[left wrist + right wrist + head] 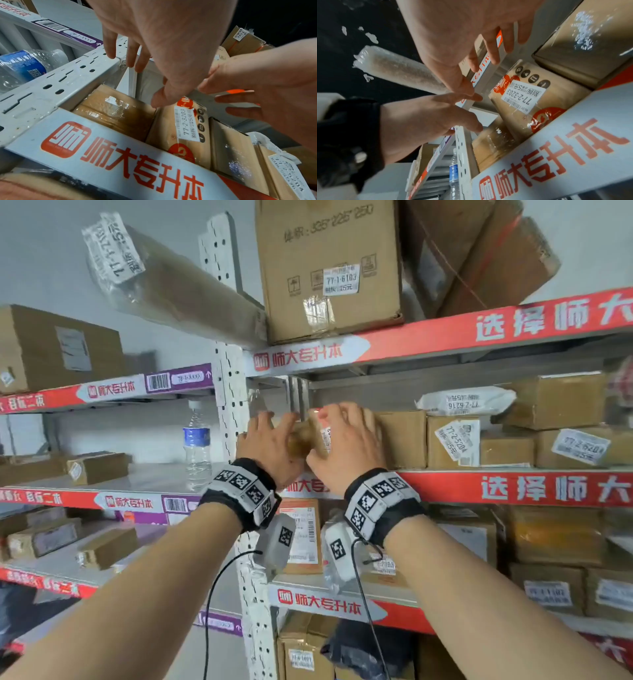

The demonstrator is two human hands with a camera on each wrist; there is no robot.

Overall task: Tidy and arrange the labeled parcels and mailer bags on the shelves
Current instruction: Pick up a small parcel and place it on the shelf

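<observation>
Two small brown parcels stand side by side at the left end of the middle shelf [513,487]. One is wrapped in clear tape [116,112] [494,146]. The other [187,128] [530,97] has orange print and a white label reading 77-2-3203. My left hand [270,440] [137,67] reaches over the taped parcel with straight fingers, its thumb at the labelled parcel's top edge. My right hand [342,436] [488,54] hovers spread over the labelled parcel and grips nothing. In the head view both hands hide most of the two parcels.
The white slotted upright [233,412] stands just left of the hands, with a water bottle [197,440] beyond it. Cardboard boxes [404,440] and a white mailer bag [466,402] fill the shelf to the right. A long wrapped parcel [164,278] and a big carton [329,268] sit overhead.
</observation>
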